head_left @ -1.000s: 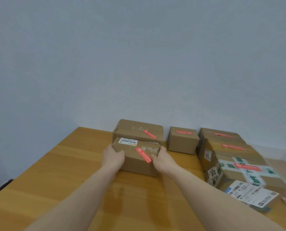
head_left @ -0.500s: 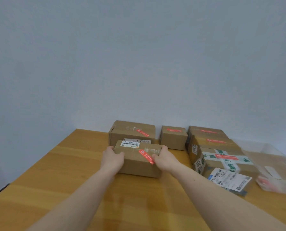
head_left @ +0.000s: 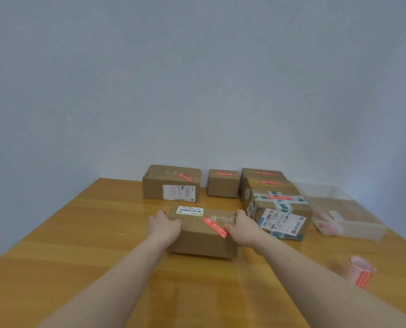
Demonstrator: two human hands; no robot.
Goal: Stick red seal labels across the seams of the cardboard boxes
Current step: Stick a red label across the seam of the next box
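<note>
- Your left hand (head_left: 165, 227) and right hand (head_left: 243, 229) grip opposite ends of the cardboard box (head_left: 203, 233).
- Its red seal label (head_left: 215, 227) lies across the taped seam.
- That box sits on the table (head_left: 79, 245), nearer you than the sealed boxes (head_left: 221, 183).

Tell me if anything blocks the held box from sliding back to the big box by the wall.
Nothing visible does. Both hands grip the held box, and only bare table lies between it and the big box.
</note>
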